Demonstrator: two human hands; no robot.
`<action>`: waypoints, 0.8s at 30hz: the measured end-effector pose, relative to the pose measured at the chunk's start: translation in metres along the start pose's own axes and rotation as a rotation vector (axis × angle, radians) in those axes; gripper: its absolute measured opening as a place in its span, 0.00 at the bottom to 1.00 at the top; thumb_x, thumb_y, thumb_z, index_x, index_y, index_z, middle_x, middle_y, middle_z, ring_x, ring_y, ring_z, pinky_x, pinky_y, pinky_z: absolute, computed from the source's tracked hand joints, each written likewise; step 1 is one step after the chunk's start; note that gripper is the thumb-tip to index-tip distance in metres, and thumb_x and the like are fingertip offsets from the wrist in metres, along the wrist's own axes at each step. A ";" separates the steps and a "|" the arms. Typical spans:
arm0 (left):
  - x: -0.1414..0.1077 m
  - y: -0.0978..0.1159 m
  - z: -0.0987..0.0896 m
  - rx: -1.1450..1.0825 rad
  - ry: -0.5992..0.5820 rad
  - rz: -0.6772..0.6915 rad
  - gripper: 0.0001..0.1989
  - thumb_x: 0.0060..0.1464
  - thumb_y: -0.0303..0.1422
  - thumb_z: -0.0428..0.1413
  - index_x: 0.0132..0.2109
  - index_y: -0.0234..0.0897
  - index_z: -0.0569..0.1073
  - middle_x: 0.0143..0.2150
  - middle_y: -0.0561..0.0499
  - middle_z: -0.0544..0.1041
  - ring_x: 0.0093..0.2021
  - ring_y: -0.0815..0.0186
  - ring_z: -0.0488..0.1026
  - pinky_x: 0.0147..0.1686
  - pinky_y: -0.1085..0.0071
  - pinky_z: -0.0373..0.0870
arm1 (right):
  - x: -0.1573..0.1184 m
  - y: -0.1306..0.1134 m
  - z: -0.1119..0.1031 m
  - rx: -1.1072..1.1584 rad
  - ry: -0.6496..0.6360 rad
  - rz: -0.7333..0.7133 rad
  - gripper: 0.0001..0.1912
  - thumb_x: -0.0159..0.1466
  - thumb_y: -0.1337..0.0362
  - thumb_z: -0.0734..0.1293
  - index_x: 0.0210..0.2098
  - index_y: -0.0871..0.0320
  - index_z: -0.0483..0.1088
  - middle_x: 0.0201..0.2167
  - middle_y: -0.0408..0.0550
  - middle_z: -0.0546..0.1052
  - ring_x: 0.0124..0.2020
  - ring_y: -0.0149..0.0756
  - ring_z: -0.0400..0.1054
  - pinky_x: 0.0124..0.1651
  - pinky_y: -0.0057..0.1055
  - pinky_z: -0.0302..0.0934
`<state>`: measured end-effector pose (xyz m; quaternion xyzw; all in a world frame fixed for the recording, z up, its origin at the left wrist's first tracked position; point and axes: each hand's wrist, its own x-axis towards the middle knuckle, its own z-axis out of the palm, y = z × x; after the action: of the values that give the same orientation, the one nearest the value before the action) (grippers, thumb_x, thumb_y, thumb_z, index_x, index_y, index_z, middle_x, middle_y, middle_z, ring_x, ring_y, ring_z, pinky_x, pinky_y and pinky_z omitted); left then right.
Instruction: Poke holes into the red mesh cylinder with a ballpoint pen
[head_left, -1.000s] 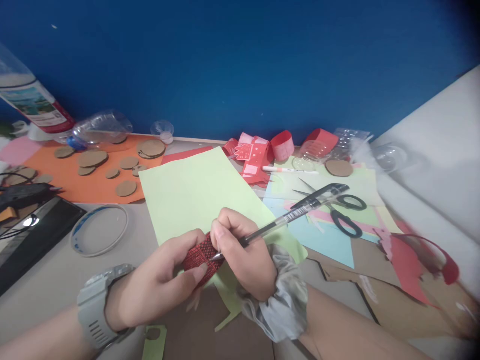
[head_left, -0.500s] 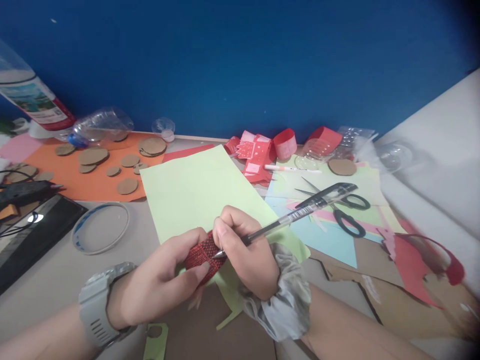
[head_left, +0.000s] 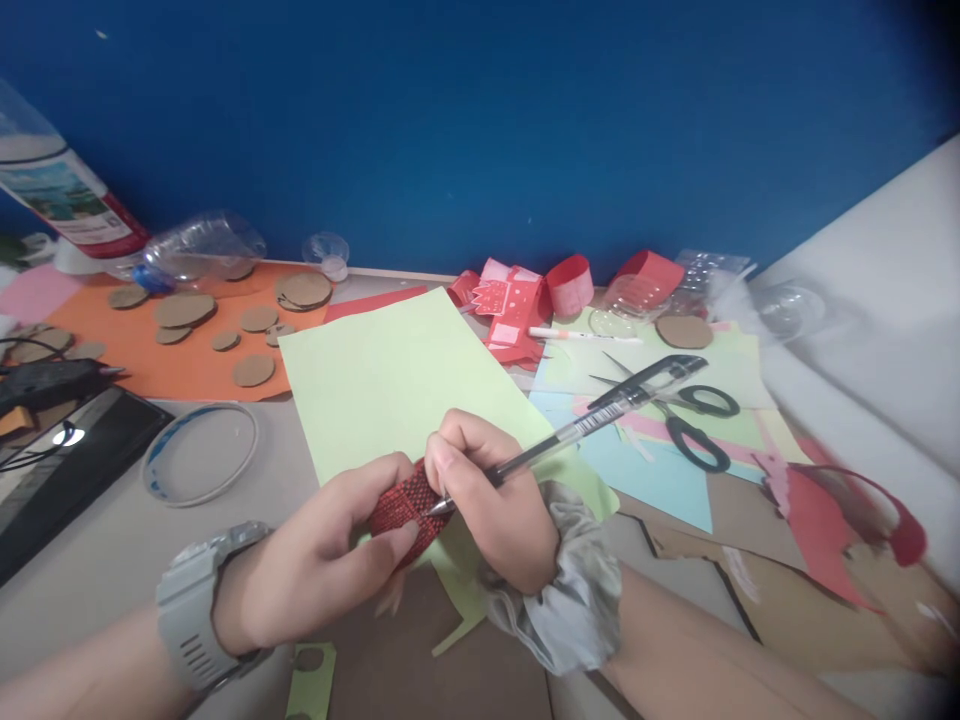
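Between the thumb and fingers of my left hand is a small red piece with a dark criss-cross pattern; its exact kind is unclear. My right hand grips a clear-barrelled black pen, its tip touching the patterned surface. The fingers of my right hand also press against that piece's upper right edge. Under both hands lies a light green paper sheet, partly covered by them. A green paper scrap with cut-out holes rests below my left hand.
Black-handled scissors lie on coloured papers at right, near red paper cut-outs. Cardboard discs sit on orange paper at left. A tape ring, a plastic bottle and a glue gun are also at left.
The pen's upper end has dipped slightly and swung a little left, while its tip stays on the patterned piece. Both hands hold nearly the same position.
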<state>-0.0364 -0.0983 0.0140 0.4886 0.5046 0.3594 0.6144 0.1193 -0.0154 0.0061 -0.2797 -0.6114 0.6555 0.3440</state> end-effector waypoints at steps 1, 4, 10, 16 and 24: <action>0.000 0.000 0.000 -0.001 -0.001 0.004 0.09 0.63 0.35 0.56 0.35 0.39 0.66 0.25 0.55 0.71 0.24 0.68 0.66 0.27 0.74 0.64 | 0.000 0.001 0.000 0.002 0.001 -0.003 0.16 0.64 0.66 0.63 0.22 0.54 0.56 0.20 0.36 0.56 0.23 0.29 0.51 0.28 0.29 0.48; 0.001 0.001 0.000 0.006 0.004 0.005 0.09 0.63 0.35 0.56 0.34 0.39 0.66 0.25 0.55 0.71 0.24 0.68 0.67 0.27 0.73 0.64 | 0.000 0.001 0.000 0.005 0.004 -0.005 0.15 0.64 0.66 0.63 0.22 0.54 0.56 0.20 0.36 0.56 0.23 0.29 0.50 0.27 0.29 0.48; 0.000 0.000 0.000 0.020 0.003 -0.015 0.07 0.64 0.34 0.54 0.36 0.38 0.67 0.26 0.56 0.72 0.24 0.68 0.69 0.28 0.74 0.65 | 0.001 0.000 0.000 0.001 0.016 -0.005 0.15 0.64 0.66 0.62 0.22 0.54 0.55 0.20 0.36 0.55 0.23 0.28 0.50 0.27 0.29 0.47; 0.001 -0.002 -0.002 0.020 -0.049 0.013 0.08 0.67 0.33 0.52 0.37 0.38 0.65 0.26 0.55 0.72 0.25 0.69 0.68 0.28 0.73 0.65 | 0.000 0.001 0.000 0.004 0.006 -0.014 0.16 0.65 0.66 0.62 0.22 0.54 0.55 0.20 0.36 0.56 0.23 0.28 0.50 0.27 0.29 0.47; 0.002 -0.003 -0.003 -0.002 -0.068 0.028 0.07 0.67 0.32 0.50 0.38 0.38 0.64 0.27 0.55 0.72 0.25 0.69 0.68 0.28 0.74 0.66 | 0.001 -0.001 0.001 0.001 0.013 -0.038 0.17 0.65 0.66 0.62 0.22 0.53 0.52 0.19 0.35 0.54 0.22 0.28 0.49 0.26 0.28 0.46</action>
<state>-0.0387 -0.0970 0.0105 0.5069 0.4762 0.3517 0.6266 0.1183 -0.0154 0.0067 -0.2721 -0.6142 0.6472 0.3603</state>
